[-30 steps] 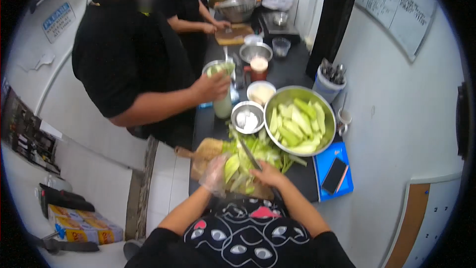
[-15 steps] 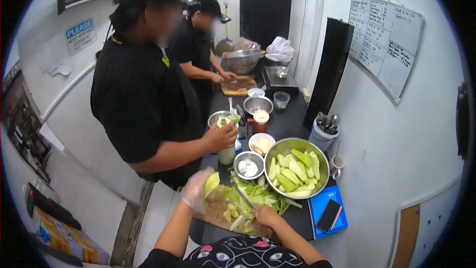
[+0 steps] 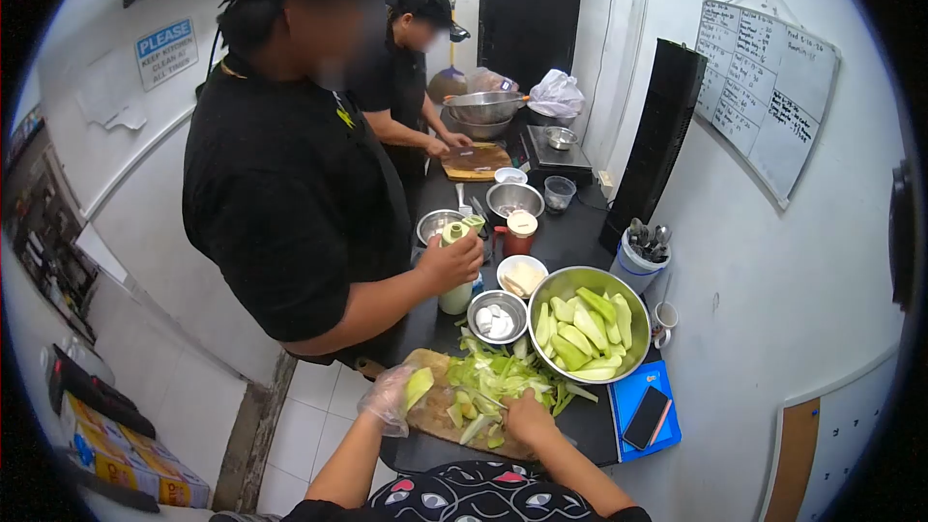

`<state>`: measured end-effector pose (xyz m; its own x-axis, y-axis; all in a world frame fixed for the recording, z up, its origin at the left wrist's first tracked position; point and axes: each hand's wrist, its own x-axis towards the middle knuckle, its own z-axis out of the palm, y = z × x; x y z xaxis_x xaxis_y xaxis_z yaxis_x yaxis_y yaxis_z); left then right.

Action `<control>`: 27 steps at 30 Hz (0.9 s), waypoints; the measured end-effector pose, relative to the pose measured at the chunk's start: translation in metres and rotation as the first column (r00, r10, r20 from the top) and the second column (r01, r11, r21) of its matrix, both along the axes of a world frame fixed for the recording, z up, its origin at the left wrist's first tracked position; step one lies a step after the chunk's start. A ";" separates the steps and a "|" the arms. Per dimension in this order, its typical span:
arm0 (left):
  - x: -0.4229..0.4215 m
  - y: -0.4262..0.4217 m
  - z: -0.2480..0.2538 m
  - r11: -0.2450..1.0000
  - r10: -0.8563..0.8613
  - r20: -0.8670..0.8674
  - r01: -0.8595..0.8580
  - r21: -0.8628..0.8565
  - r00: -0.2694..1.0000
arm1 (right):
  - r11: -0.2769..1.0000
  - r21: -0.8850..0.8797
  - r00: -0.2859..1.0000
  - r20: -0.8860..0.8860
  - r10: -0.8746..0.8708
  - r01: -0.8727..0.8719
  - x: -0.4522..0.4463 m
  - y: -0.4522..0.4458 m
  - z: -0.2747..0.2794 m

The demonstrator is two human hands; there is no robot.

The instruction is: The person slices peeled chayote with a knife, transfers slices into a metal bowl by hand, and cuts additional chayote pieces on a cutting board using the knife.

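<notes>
My left hand, in a clear plastic glove, is closed around a pale green, peeled-looking piece of fruit or vegetable above the left side of a wooden cutting board. In my right hand is a knife, its blade low over the board and partly lost among the scraps. Green peels and trimmings lie heaped across the board and spill past its far edge. Just beyond my right hand stands a large steel bowl filled with long green pieces.
A co-worker on the left grips a bottle; another person works at a farther board. Small bowls, including one with white pieces, line the counter. A phone rests on a blue notebook at right.
My right hand has brought the knife lower into the peels. My left hand has shifted slightly down with its green piece. The camera view has shifted a little.
</notes>
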<state>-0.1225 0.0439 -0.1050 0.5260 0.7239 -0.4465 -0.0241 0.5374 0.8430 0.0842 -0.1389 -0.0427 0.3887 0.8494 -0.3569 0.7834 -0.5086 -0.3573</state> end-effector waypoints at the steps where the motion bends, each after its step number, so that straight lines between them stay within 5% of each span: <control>1: -0.001 -0.003 0.001 0.997 -0.008 -0.024 0.010 0.075 1.000 | 1.000 -0.004 1.000 0.005 -0.026 0.026 -0.002 -0.001 0.003; 3: -0.003 -0.006 0.007 0.973 -0.017 -0.072 0.033 0.229 0.997 | 0.997 -0.005 0.997 0.017 -0.075 0.076 -0.006 0.000 0.008; 6: -0.007 -0.010 0.012 0.998 -0.027 0.022 0.028 -0.049 0.999 | 0.992 -0.127 1.000 -0.002 0.017 -0.017 0.005 0.005 -0.014; 9: -0.012 -0.013 0.016 0.981 0.003 0.133 0.023 -0.193 0.991 | 0.998 -0.022 0.995 -0.076 -0.066 0.065 0.007 0.004 -0.039; 12: -0.016 -0.016 0.021 0.945 -0.055 0.387 0.174 -0.279 0.920 | 0.981 0.185 0.998 -0.008 -0.057 0.058 0.006 -0.003 -0.059; 15: -0.013 -0.018 0.011 0.945 -0.077 0.483 0.218 -0.243 0.872 | 0.980 0.173 0.986 -0.154 -0.068 0.094 0.008 -0.006 -0.049; 18: 0.008 -0.040 0.050 0.895 0.070 0.550 0.190 -0.402 0.832 | 0.972 0.230 0.989 -0.147 -0.004 0.038 0.013 -0.012 -0.053; 19: 0.011 -0.033 0.021 0.871 0.020 0.777 0.370 -0.323 0.629 | 0.978 0.176 0.953 -0.300 -0.050 0.107 0.016 -0.013 -0.049; 22: 0.022 -0.041 0.027 0.753 0.295 0.637 0.237 -0.614 0.712 | 0.964 0.021 0.738 -0.648 -0.188 0.264 0.023 -0.014 -0.036; 24: 0.030 -0.045 0.026 0.786 0.306 0.682 0.228 -0.575 0.665 | 0.932 -0.039 0.565 -0.786 -0.251 0.360 0.028 -0.016 -0.031; 27: 0.041 -0.047 0.031 0.926 0.121 0.702 0.175 -0.334 0.702 | 0.958 0.024 0.605 -0.780 -0.160 0.285 0.042 -0.022 -0.001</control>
<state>-0.0813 -0.0027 -0.0738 0.8039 0.5747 -0.1532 -0.5053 0.7959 0.3336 0.1260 -0.1612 -0.0438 0.2119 0.8362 -0.5059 0.0632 -0.5283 -0.8467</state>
